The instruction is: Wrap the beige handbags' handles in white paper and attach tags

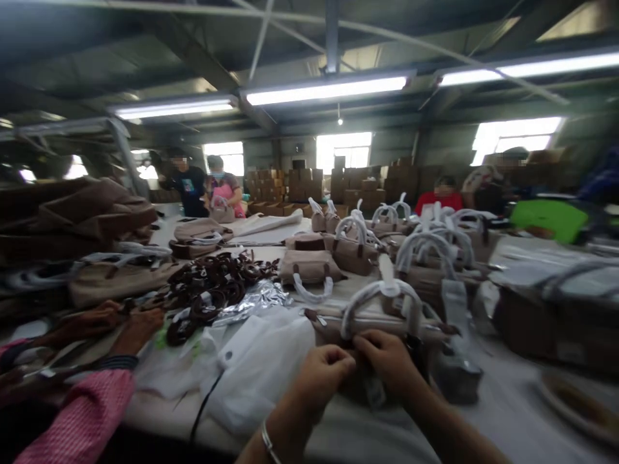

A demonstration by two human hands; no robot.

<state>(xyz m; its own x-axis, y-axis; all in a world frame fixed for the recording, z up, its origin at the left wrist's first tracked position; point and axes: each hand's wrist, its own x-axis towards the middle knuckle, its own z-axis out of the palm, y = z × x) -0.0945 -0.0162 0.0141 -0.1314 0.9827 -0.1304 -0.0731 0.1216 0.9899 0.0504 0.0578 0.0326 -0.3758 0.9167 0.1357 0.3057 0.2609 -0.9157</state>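
In front of me a taupe handbag (pixel 333 327) stands on the white table, its arched handles (pixel 356 301) wrapped in pale protective film. My left hand (pixel 325 374) is at the bag's near left side, fingers curled with thumb and forefinger pinched; whatever lies between them is too small to make out. My right hand (pixel 384 357) rests against the bag's near face just below the handle, its fingers bent and their tips partly hidden. Left of my hands lies a white cloth-like bag (pixel 271 357) with a dark round spot on it.
A co-worker's hands (pixel 138 328) and pink checked sleeve (pixel 82 412) are close on the left. Dark brown straps (pixel 217 283) lie heaped beside crinkled clear plastic (pixel 258 301). Several handbags (pixel 355 251) stand behind mine. A round dish (pixel 575 399) sits at right.
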